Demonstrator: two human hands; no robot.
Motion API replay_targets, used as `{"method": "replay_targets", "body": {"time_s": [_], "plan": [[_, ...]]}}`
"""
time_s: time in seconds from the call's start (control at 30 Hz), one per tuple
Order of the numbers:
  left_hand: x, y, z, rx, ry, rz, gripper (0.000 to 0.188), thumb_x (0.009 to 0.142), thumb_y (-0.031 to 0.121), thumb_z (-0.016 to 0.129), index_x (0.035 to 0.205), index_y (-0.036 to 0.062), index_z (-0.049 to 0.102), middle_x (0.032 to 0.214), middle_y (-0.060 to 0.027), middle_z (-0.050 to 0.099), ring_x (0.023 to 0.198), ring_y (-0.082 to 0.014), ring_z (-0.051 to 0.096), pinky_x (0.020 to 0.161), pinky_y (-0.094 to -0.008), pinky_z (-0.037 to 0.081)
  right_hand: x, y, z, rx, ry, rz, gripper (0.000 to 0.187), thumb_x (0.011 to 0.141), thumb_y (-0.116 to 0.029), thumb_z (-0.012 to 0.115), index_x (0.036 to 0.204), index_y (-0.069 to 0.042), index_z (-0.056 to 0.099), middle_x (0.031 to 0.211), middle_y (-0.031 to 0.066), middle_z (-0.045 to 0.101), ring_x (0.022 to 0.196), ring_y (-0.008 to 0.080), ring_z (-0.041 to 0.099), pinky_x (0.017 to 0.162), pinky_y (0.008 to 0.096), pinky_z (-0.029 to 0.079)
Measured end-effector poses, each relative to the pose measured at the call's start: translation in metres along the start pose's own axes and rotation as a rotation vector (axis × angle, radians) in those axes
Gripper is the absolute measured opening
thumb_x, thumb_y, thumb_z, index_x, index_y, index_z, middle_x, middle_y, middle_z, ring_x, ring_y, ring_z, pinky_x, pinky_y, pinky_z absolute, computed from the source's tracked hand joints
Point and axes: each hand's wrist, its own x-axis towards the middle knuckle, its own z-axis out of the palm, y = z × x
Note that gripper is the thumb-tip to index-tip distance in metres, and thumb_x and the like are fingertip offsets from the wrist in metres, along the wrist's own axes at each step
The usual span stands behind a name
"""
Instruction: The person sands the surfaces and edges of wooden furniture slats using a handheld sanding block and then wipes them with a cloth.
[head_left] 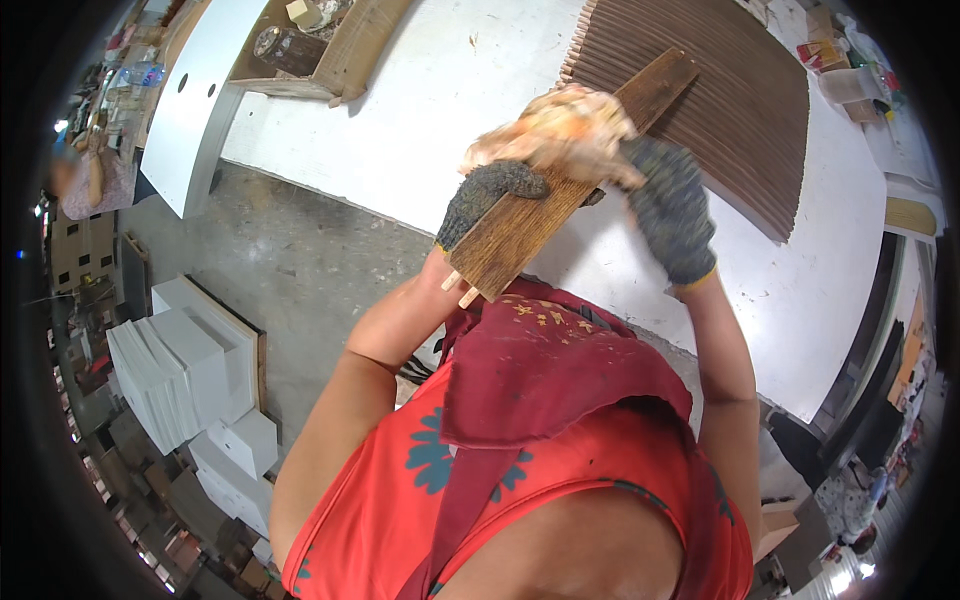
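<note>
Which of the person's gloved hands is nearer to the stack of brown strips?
Right. The right hand, at the cloth, is close beside the stack of brown strips; the left hand is farther away, to the left, gripping the wooden board.

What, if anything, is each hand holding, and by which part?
Left hand: the wooden board, gripped by its left edge, towards the near end. Right hand: the cloth, apparently by its right end, though blur hides the exact grip.

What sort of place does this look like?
Probably a furniture workshop: there's a wood-grained board with pegs at one end, brown strips lined up side by side, and stacked pale panels.
</note>
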Motion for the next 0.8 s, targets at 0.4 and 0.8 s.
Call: {"method": "replay_targets", "body": {"time_s": [0.4, 0.8], "plan": [[0.006, -0.002, 0.011, -0.288, 0.063, 0.028, 0.044, 0.099, 0.017, 0.042, 0.141, 0.0064, 0.032, 0.138, -0.0137, 0.044, 0.124, -0.0236, 0.048, 0.104, -0.0357, 0.042, -0.009, -0.028, -0.001, 0.001, -0.084, -0.111, 0.026, 0.087, -0.015, 0.059, 0.113, -0.011, 0.062, 0.117, 0.0082, 0.062, 0.11, 0.024, 0.056, 0.098, 0.0406, 0.04], [-0.099, 0.035, 0.057, -0.262, 0.474, -0.294, 0.065, 0.09, 0.027, 0.06, 0.142, 0.0014, 0.03, 0.133, -0.0174, 0.045, 0.119, -0.0233, 0.051, 0.095, -0.0364, 0.049, 0.016, -0.109, -0.008, 0.334, -0.391, -0.214, 0.032, 0.079, -0.015, 0.058, 0.11, -0.01, 0.064, 0.093, 0.0118, 0.063, 0.089, 0.0284, 0.059, 0.077, 0.0435, 0.046]]}}
